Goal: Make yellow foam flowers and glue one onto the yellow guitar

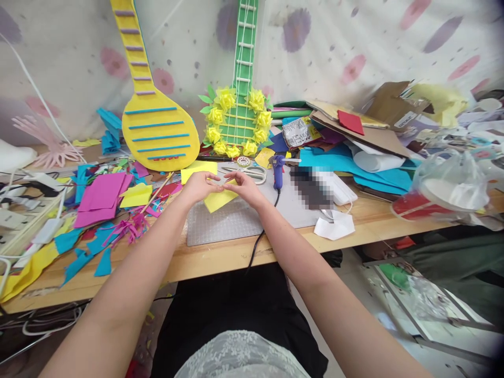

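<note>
A square of yellow paper (218, 201) is between my two hands, over the grey cutting mat (220, 232). My left hand (201, 186) pinches its upper left part, fingers curled inward. From the other side my right hand (244, 188) grips the same paper, and the fingertips of both hands almost meet. Another yellow sheet (200, 169) lies just behind my left hand. Scissors (258, 173) rest beyond my right hand, their blades partly hidden by my fingers. To the right of them is a purple glue gun (277, 172), its black cord running off the table's front edge.
A yellow paper guitar (159, 131) and a green one (238, 126) ringed with yellow flowers lean on the curtain. Magenta sheets (100, 199) and colored scraps cover the left. Cardboard and blue sheets (342, 165), a white mask (334, 224) and a bagged red-and-white tub (437, 197) are right.
</note>
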`<control>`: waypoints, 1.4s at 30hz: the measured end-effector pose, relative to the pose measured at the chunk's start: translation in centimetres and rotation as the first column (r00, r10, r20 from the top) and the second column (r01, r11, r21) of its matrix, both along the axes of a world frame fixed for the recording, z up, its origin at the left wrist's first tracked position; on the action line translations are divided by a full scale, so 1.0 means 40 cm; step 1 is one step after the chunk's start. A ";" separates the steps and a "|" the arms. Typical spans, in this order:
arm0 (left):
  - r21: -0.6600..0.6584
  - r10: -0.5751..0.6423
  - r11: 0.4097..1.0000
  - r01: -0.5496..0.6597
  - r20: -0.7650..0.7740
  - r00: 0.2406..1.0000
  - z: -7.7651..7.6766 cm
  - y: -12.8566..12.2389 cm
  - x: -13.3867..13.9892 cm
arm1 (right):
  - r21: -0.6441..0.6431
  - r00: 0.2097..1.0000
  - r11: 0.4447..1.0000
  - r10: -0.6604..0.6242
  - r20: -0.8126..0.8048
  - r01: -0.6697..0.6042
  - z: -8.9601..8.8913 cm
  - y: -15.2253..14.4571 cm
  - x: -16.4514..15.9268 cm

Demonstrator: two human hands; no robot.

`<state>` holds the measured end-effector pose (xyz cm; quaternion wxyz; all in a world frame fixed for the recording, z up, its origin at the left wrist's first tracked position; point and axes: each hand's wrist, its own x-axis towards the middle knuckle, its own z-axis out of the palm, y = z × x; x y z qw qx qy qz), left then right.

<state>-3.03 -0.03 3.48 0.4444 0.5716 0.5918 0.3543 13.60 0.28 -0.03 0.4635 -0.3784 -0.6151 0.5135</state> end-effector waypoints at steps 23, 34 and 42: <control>-0.074 0.005 0.997 0.001 0.078 0.997 -0.010 -0.021 -0.008 | -0.121 0.977 0.979 -0.179 -0.117 0.165 -0.011 0.023 -0.005; -0.061 0.023 0.998 -0.019 0.054 0.998 -0.015 -0.025 -0.020 | -0.142 0.992 0.985 -0.111 -0.064 0.101 -0.007 0.012 -0.011; -0.070 0.122 0.990 -0.126 -0.052 0.991 0.058 -0.046 -0.132 | -0.196 0.975 0.956 -0.224 -0.007 0.218 -0.019 0.039 0.051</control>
